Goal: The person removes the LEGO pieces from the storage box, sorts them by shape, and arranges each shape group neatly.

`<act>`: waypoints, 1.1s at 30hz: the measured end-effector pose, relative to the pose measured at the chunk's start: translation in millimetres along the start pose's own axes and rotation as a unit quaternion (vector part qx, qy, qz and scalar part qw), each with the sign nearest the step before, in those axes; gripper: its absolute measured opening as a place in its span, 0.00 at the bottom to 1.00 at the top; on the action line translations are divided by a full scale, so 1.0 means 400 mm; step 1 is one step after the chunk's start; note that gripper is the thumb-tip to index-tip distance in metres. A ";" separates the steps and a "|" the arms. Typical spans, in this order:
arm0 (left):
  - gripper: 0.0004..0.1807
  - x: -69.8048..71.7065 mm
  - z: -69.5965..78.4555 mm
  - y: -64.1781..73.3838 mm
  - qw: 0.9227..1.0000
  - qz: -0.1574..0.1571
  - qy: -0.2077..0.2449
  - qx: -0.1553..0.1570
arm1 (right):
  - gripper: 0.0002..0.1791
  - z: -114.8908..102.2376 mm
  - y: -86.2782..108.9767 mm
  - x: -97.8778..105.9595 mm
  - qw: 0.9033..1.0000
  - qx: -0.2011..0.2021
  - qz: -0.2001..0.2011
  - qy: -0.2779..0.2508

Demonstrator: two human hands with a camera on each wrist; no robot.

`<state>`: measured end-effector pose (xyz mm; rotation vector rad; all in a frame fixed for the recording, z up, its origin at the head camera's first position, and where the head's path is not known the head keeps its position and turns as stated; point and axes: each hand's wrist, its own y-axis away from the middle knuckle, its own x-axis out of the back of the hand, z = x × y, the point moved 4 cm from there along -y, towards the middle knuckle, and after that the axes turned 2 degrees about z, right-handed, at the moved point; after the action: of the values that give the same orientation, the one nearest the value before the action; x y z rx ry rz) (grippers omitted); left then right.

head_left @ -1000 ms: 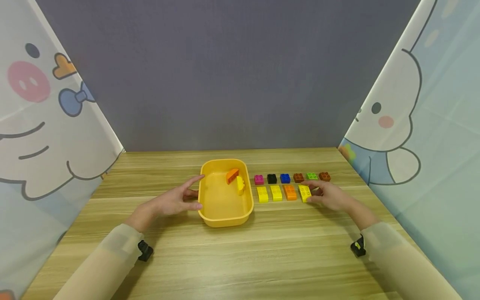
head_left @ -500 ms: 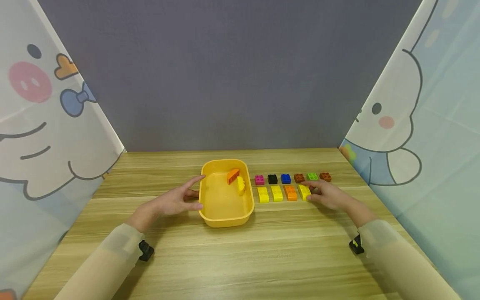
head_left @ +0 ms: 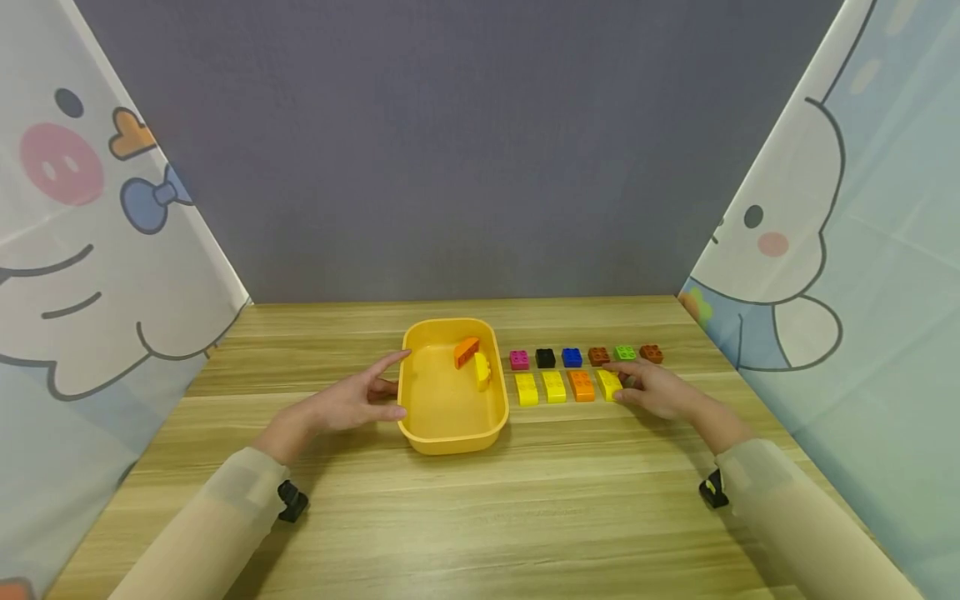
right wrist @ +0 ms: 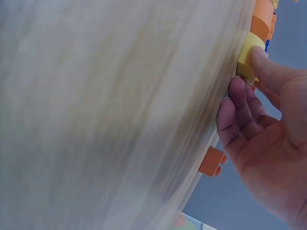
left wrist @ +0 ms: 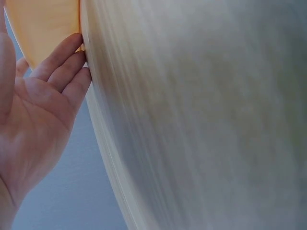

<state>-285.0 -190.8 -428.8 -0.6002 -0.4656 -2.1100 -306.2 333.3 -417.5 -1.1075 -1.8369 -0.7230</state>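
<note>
A yellow plastic tray [head_left: 442, 408] sits mid-table, holding an orange curved brick [head_left: 467, 351] and a yellow curved brick [head_left: 482, 372]. My left hand [head_left: 348, 403] touches the tray's left side with its thumb and fingers spread. In the left wrist view the fingers [left wrist: 67, 72] look nearly straight against the tray wall. My right hand [head_left: 660, 390] pinches the rightmost yellow brick [head_left: 607, 385] of the front row between thumb and fingers. That brick [right wrist: 247, 57] rests on the table, partly covered by the thumb in the right wrist view.
Two yellow bricks [head_left: 527, 389] and an orange brick [head_left: 581, 386] complete the front row. Behind lie small bricks: pink [head_left: 519, 360], black [head_left: 545, 358], blue [head_left: 572, 357], brown [head_left: 598, 356], green [head_left: 625, 353] and another brown [head_left: 651, 354]. A grey partition [head_left: 465, 167] stands at the back.
The yellow brick at my right hand has shifted very slightly away from me, with the fingers still on it. My left hand and the tray look the same.
</note>
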 end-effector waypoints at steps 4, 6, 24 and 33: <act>0.58 -0.001 0.000 0.000 1.000 0.001 -0.001 -0.002 | 0.32 0.001 0.000 -0.001 1.000 0.000 0.001 -0.002; 0.57 -0.001 0.000 0.000 1.000 0.002 -0.002 -0.001 | 0.32 0.001 0.000 0.000 1.000 0.000 0.001 -0.004; 0.58 0.002 0.003 0.001 1.000 0.000 -0.001 0.002 | 0.20 -0.073 -0.003 0.051 0.992 0.041 0.116 -0.005; 0.58 0.001 0.001 0.000 1.000 -0.002 0.002 0.003 | 0.19 -0.212 -0.073 0.022 0.992 0.084 0.091 -0.009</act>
<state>-285.1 -190.8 -428.3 -0.5910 -0.4707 -2.1119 -303.3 256.0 -371.3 -1.1544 -1.7506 -0.4454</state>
